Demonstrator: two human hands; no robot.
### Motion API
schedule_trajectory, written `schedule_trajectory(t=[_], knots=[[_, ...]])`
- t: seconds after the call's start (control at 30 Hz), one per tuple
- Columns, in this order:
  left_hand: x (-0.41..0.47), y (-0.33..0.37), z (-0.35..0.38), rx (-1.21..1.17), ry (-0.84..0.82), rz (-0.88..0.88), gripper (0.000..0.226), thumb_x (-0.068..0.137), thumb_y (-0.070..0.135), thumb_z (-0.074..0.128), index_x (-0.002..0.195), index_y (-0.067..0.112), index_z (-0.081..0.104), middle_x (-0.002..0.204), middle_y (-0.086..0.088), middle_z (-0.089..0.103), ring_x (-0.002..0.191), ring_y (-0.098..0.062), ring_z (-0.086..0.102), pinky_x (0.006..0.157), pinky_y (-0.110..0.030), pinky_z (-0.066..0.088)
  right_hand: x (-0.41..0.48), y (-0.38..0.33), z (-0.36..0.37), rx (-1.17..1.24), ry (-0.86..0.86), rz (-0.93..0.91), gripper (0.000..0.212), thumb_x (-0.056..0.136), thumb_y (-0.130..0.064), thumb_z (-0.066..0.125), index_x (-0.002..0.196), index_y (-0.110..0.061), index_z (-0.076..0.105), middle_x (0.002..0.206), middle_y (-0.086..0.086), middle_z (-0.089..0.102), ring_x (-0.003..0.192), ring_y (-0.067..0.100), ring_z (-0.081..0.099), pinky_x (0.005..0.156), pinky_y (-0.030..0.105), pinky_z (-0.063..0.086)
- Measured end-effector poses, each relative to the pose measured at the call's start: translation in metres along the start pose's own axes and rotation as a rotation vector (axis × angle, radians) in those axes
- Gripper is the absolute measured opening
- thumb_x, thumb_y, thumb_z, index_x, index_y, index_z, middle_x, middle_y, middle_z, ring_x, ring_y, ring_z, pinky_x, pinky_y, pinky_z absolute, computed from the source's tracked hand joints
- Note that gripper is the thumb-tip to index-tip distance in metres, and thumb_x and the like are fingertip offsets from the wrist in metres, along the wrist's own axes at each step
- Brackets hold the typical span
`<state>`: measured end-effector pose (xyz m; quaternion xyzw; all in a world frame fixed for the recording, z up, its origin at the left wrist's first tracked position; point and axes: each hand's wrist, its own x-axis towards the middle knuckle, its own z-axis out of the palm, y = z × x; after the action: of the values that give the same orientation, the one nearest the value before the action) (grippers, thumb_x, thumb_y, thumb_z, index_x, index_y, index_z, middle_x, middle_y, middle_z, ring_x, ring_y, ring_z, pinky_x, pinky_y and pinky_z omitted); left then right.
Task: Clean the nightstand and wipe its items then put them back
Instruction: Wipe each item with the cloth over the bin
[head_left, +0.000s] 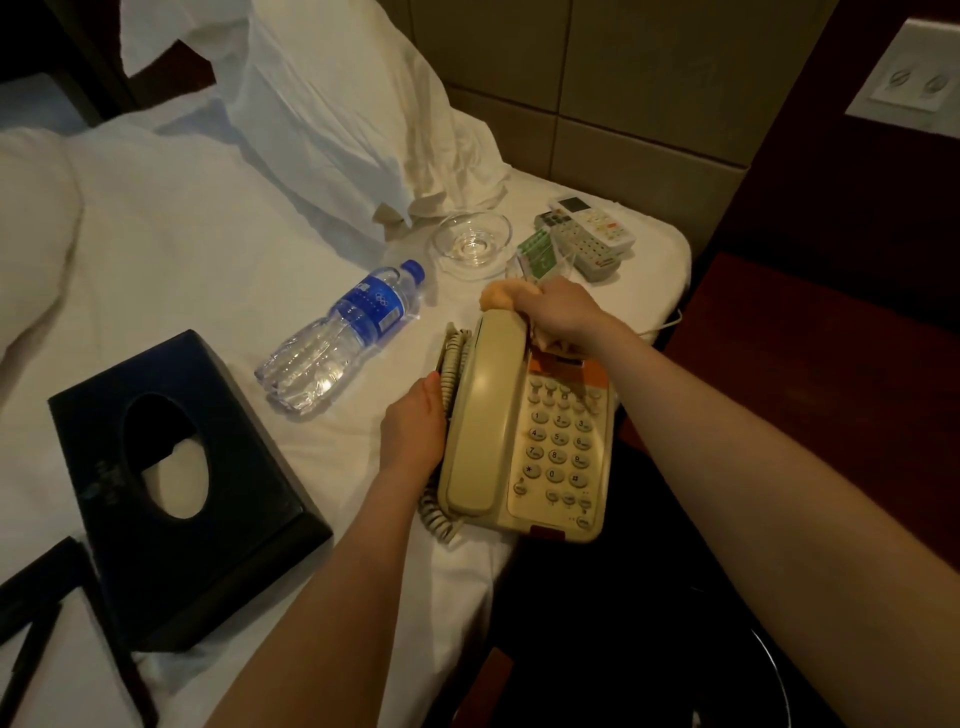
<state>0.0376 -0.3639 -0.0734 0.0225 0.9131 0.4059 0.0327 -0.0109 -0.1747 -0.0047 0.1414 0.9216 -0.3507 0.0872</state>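
A beige corded telephone lies on the white bed sheet near the bed's right edge, its handset on the cradle. My left hand rests against the phone's left side by the coiled cord. At the phone's top end, my right hand grips a pale orange cloth and presses it on the phone. A plastic water bottle with a blue label lies on its side to the left. A black tissue box sits at the lower left.
A glass ashtray, two remote controls and a green packet lie beyond the phone. A white pillow stands behind them. The dark wooden nightstand is at the right. Black items lie at the lower left.
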Motion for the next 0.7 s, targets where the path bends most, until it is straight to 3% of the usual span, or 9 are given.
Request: schedule_trajectory(t=[0.13, 0.3, 0.43, 0.5, 0.57, 0.63, 0.7], knots=[[0.001, 0.001, 0.0, 0.008, -0.018, -0.005, 0.047, 0.102, 0.035, 0.021, 0.089, 0.007, 0.057, 0.089, -0.011, 0.06, 0.082, -0.021, 0.051, 0.074, -0.027, 0.035, -0.016, 0.018, 0.011, 0.055, 0.184, -0.044, 0.033, 0.093, -0.035, 0.044, 0.061, -0.025, 0.044, 0.067, -0.003, 0.051, 0.075, 0.022, 0.051, 0.06, 0.03, 0.031], [0.003, 0.001, 0.0, 0.066, -0.06, 0.018, 0.05, 0.102, 0.037, 0.019, 0.096, 0.007, 0.059, 0.099, -0.014, 0.064, 0.092, -0.027, 0.056, 0.077, -0.029, 0.035, -0.045, 0.049, 0.003, 0.106, 0.314, 0.028, 0.026, 0.093, -0.03, 0.047, 0.072, -0.015, 0.054, 0.075, 0.002, 0.055, 0.077, 0.02, 0.05, 0.066, 0.028, 0.032], [0.004, 0.002, 0.0, 0.108, -0.069, 0.002, 0.052, 0.102, 0.037, 0.019, 0.098, 0.005, 0.059, 0.104, -0.019, 0.064, 0.1, -0.033, 0.057, 0.082, -0.034, 0.039, -0.064, 0.068, 0.011, 0.596, 0.476, 0.305, 0.028, 0.094, -0.03, 0.047, 0.1, -0.008, 0.063, 0.095, 0.008, 0.062, 0.09, 0.023, 0.059, 0.077, 0.033, 0.045], [0.005, 0.006, -0.002, 0.158, -0.081, 0.0, 0.052, 0.102, 0.035, 0.017, 0.103, 0.003, 0.059, 0.11, -0.02, 0.063, 0.104, -0.035, 0.056, 0.087, -0.036, 0.04, -0.065, 0.074, 0.018, 0.991, 0.488, 0.429, 0.024, 0.092, -0.028, 0.051, 0.09, -0.007, 0.062, 0.084, 0.009, 0.067, 0.071, 0.017, 0.067, 0.067, 0.029, 0.05], [0.006, 0.01, -0.003, 0.204, -0.095, -0.002, 0.051, 0.103, 0.032, 0.016, 0.108, 0.002, 0.057, 0.116, -0.021, 0.061, 0.107, -0.037, 0.054, 0.09, -0.038, 0.04, -0.071, 0.087, 0.026, 1.299, 0.468, 0.518, 0.02, 0.092, -0.026, 0.052, 0.079, -0.012, 0.059, 0.057, 0.004, 0.062, 0.044, 0.01, 0.059, 0.061, 0.024, 0.049], [0.006, 0.014, -0.007, 0.225, -0.12, -0.012, 0.051, 0.103, 0.031, 0.015, 0.11, 0.001, 0.056, 0.117, -0.022, 0.06, 0.109, -0.038, 0.054, 0.091, -0.038, 0.039, -0.08, 0.101, 0.036, 1.481, 0.439, 0.563, 0.018, 0.096, -0.024, 0.045, 0.089, -0.015, 0.059, 0.062, 0.007, 0.059, 0.055, 0.015, 0.058, 0.068, 0.026, 0.054], [0.005, 0.016, -0.008, 0.245, -0.147, -0.008, 0.047, 0.103, 0.027, 0.016, 0.108, 0.0, 0.054, 0.115, -0.022, 0.06, 0.106, -0.037, 0.055, 0.089, -0.038, 0.04, -0.093, 0.111, 0.041, 1.642, 0.336, 0.55, 0.033, 0.101, -0.02, 0.032, 0.084, -0.01, 0.059, 0.061, 0.011, 0.06, 0.057, 0.017, 0.06, 0.053, 0.022, 0.055]])
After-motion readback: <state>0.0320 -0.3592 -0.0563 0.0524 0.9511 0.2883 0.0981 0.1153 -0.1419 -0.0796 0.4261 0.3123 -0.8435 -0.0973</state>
